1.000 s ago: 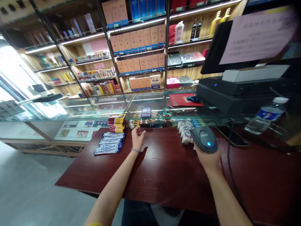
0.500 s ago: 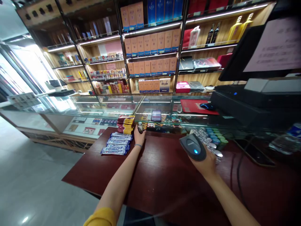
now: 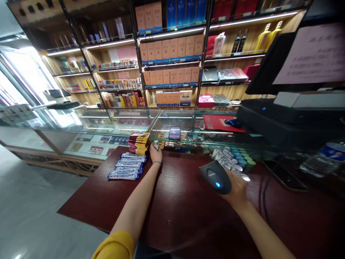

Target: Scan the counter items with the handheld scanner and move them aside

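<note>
My left hand (image 3: 156, 154) reaches to the far edge of the dark red wooden table (image 3: 172, 208) and closes round a small silver-capped jar (image 3: 156, 144) beside a stack of red and yellow packets (image 3: 139, 142). My right hand (image 3: 235, 187) grips a black barcode scanner (image 3: 215, 177) with a blue light, held low over the table. Just past the scanner stands a cluster of small capped jars (image 3: 231, 162), some with silver lids and some with green.
Blue wrapped bars (image 3: 126, 167) lie at the table's left. A glass display counter (image 3: 118, 124) runs behind the table. A black register with monitor (image 3: 291, 108), a water bottle (image 3: 323, 158) and a phone (image 3: 284, 174) sit on the right. Shelves of boxes fill the back wall.
My left hand has stretched forward from the table's middle to the far edge and closed on the small jar. My right hand has carried the scanner leftward and slightly nearer.
</note>
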Tool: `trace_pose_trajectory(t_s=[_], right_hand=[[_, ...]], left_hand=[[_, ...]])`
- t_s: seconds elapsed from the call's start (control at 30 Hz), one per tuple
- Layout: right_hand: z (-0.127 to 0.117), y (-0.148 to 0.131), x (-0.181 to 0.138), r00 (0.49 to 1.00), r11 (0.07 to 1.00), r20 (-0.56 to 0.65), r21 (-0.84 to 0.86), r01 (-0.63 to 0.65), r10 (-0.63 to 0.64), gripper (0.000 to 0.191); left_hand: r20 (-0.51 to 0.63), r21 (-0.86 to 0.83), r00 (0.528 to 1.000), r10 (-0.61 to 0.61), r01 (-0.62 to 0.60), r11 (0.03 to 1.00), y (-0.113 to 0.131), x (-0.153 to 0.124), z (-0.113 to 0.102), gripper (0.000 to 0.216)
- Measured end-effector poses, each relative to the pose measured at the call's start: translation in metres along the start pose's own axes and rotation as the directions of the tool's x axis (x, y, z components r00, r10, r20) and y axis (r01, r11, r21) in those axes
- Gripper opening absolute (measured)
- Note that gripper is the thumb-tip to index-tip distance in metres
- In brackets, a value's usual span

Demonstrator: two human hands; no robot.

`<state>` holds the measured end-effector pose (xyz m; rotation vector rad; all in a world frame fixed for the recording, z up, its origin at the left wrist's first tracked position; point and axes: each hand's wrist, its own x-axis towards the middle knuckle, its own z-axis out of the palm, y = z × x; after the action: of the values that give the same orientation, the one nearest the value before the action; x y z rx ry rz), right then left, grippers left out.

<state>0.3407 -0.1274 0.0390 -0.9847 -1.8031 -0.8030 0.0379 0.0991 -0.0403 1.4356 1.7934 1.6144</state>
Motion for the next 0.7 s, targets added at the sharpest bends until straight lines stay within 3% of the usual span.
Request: trace_pose_trajectory(t_s=[0.2,0.4,0.57,0.7], right_hand=[[-0.011,0.010,0.001,0.998,0.998,0.022,-0.015,0.059,-0.059,0.030],[-0.016,0.021,-0.003,0.998,0.998,0.020,-0.036,0.052,-0.051,0.029],[-0.019,0.025,-0.016,1.000,0.997,0.019,-0.081,0.002,-0.001,0.033],[-0.016,0.021,-0.033,0.982,0.976,0.006,-0.115,-0.186,0.188,0.040]], left_hand=[[-0.016,-0.036,0.999,-0.030,0.030,0.999,0.005,-0.007,-0.005,0.046],[0.094,-0.344,0.991,-0.099,0.126,0.931,0.019,-0.034,-0.018,0.043],[0.319,-0.616,0.938,-0.139,0.316,0.721,0.043,-0.073,-0.029,0.046],[0.586,-0.679,0.803,-0.110,0.561,0.474,0.057,-0.094,-0.039,0.039]])
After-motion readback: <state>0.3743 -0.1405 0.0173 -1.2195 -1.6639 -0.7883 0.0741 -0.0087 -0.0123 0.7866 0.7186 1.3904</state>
